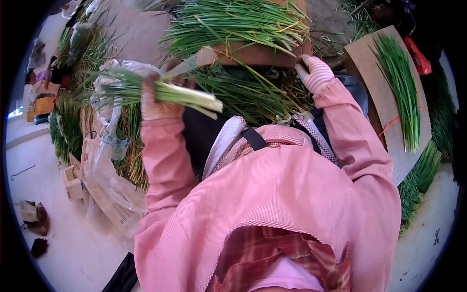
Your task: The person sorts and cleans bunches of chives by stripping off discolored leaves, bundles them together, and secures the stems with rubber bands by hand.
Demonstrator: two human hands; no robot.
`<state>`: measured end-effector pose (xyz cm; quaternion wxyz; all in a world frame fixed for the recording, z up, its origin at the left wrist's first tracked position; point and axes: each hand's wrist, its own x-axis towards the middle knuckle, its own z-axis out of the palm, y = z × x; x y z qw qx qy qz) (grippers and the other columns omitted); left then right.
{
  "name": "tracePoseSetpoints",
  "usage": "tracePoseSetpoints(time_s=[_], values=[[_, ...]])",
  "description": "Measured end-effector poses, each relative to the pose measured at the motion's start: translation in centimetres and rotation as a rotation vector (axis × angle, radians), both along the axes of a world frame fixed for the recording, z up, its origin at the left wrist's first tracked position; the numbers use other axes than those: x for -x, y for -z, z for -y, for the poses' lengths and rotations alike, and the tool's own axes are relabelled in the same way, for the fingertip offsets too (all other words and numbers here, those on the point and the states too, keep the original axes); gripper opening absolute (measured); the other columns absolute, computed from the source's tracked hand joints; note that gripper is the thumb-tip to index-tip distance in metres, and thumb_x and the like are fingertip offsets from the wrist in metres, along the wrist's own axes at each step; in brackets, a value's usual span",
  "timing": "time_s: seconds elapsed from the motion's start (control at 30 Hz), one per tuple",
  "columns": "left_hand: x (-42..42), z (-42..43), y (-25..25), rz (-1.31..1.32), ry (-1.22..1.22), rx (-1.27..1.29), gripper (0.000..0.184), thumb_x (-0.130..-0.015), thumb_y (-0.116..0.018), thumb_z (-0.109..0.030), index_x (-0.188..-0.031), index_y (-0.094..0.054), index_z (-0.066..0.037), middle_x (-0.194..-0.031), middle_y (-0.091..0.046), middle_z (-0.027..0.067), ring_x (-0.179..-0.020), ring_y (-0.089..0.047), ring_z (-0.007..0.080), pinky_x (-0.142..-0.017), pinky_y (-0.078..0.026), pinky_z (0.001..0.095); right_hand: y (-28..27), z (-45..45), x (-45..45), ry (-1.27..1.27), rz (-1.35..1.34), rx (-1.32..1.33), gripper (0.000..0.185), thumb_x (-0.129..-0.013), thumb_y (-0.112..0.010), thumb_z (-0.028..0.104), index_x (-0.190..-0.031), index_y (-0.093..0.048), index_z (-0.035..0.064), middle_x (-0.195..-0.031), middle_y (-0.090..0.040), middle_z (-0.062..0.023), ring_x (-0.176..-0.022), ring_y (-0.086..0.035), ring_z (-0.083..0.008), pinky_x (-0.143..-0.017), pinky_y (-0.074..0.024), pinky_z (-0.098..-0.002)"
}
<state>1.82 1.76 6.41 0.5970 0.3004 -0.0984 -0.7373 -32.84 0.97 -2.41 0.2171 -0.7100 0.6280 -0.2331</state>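
Observation:
My left hand [163, 97], in a worn knit glove, is closed round a bunch of chives [202, 100]. The pale stem ends point right, and the green leaves trail to the left. A translucent strip [185, 65] shows just above this hand; whether it is held I cannot tell. My right hand [314, 73], in a striped glove, is closed with its fingers curled, at the right end of a large chive pile [238, 24] on a brown board [265, 54]. What its fingertips hold, if anything, is hidden. Loose leaves [248, 92] lie below the board, over my lap.
On the right, a tied chive bundle [401, 92] lies on a cardboard sheet [372, 68], with a red tie near its base. More chives [421, 177] are stacked beside it. Plastic bags [109, 138] and a small crate [73, 182] stand on the left.

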Motion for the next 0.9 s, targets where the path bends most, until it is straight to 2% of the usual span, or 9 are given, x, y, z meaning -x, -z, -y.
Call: tracePoseSetpoints(time_s=[0.1, 0.23, 0.33, 0.43, 0.57, 0.63, 0.7, 0.8, 0.9], values=[[1.8, -1.2, 3.6, -0.080, 0.125, 0.114, 0.015, -0.075, -0.062, -0.027, -0.080, -0.059, -0.014, -0.090, -0.060, 0.0094, -0.099, -0.052, 0.0318, -0.087, -0.038, 0.0548, 0.0, 1.2, -0.4, 0.057, -0.280, 0.012, 0.034, -0.076, -0.057, 0.026, -0.104, -0.051, 0.0076, -0.092, -0.054, -0.0206, -0.084, -0.053, -0.0345, -0.072, -0.0433, -0.0392], [4.1, -2.2, 4.1, -0.028, 0.009, 0.093, 0.015, -0.079, -0.059, -0.024, -0.089, -0.054, -0.014, -0.062, -0.050, 0.0003, -0.068, -0.054, 0.0201, -0.078, -0.044, 0.0454, 0.0, 3.0, -0.9, 0.020, -0.471, -0.055, 0.037, -0.076, -0.057, 0.029, -0.105, -0.050, 0.0069, -0.092, -0.054, -0.0204, -0.087, -0.053, -0.0346, -0.076, -0.0424, -0.0395], [3.7, -2.2, 3.7, -0.149, 0.115, 0.173, 0.014, -0.081, -0.056, -0.022, -0.092, -0.051, -0.015, -0.053, -0.025, -0.0056, -0.046, -0.027, 0.0089, -0.053, -0.033, 0.0276, 0.4, 4.9, 0.6, -0.158, -0.308, -0.072, 0.032, -0.076, -0.057, 0.029, -0.098, -0.055, 0.0052, -0.087, -0.057, -0.0195, -0.084, -0.055, -0.0340, -0.073, -0.0430, -0.0382], [3.4, -2.3, 4.0, -0.129, 0.008, 0.191, 0.015, -0.081, -0.057, -0.021, -0.093, -0.052, -0.014, -0.053, -0.027, -0.0058, -0.047, -0.029, 0.0084, -0.054, -0.035, 0.0273, -7.3, 5.4, 1.4, 0.062, -0.175, 0.132, 0.026, -0.078, -0.059, 0.025, -0.093, -0.058, 0.0049, -0.079, -0.060, -0.0121, -0.071, -0.057, -0.0210, -0.066, -0.0442, -0.0304], [3.5, -2.3, 5.0, -0.203, -0.032, 0.136, 0.016, -0.080, -0.057, -0.019, -0.094, -0.053, -0.011, -0.052, -0.025, -0.0059, -0.045, -0.028, 0.0076, -0.053, -0.034, 0.0262, -15.9, 6.6, 5.6, 0.145, 0.652, 0.349, 0.018, -0.081, -0.057, 0.021, -0.089, -0.060, 0.0051, -0.078, -0.060, -0.0018, -0.071, -0.050, -0.0071, -0.063, -0.0407, -0.0207], [3.6, -2.4, 5.6, -0.292, -0.023, 0.146, 0.019, -0.081, -0.055, -0.018, -0.097, -0.055, -0.007, -0.051, -0.025, -0.0071, -0.045, -0.029, 0.0069, -0.053, -0.034, 0.0250, -19.6, 6.4, 5.9, 0.132, -0.235, 0.159, 0.018, -0.081, -0.057, 0.021, -0.089, -0.060, 0.0050, -0.077, -0.060, -0.0018, -0.070, -0.050, -0.0074, -0.064, -0.0403, -0.0200], [3.8, -2.2, 5.4, -0.284, -0.016, 0.088, 0.018, -0.081, -0.054, -0.019, -0.096, -0.055, -0.008, -0.050, -0.023, -0.0071, -0.044, -0.027, 0.0069, -0.053, -0.034, 0.0246, -21.1, 9.8, 9.8, 0.044, -0.097, 0.324, 0.023, -0.078, -0.060, 0.027, -0.085, -0.062, 0.0049, -0.072, -0.059, -0.0020, -0.065, -0.050, -0.0081, -0.059, -0.0405, -0.0203], [4.1, -2.6, 4.9, -0.294, -0.030, 0.090, 0.016, -0.082, -0.053, -0.019, -0.094, -0.055, -0.010, -0.051, -0.022, -0.0068, -0.043, -0.026, 0.0068, -0.052, -0.033, 0.0239, -30.2, 10.7, 11.6, 0.168, 0.577, 0.107, 0.029, -0.078, -0.058, 0.033, -0.087, -0.062, 0.0054, -0.071, -0.060, -0.0018, -0.058, -0.053, -0.0093, -0.050, -0.0408, -0.0210], [4.8, -2.3, 4.3, -0.203, -0.047, 0.118, 0.024, -0.079, -0.058, -0.024, -0.097, -0.052, -0.011, -0.052, -0.023, -0.0067, -0.045, -0.027, 0.0072, -0.051, -0.032, 0.0239, -30.7, 11.2, 11.5, 0.432, 0.066, 0.840, 0.033, -0.079, -0.055, 0.037, -0.088, -0.062, 0.0066, -0.066, -0.060, -0.0014, -0.056, -0.056, -0.0119, -0.051, -0.0432, -0.0252]])
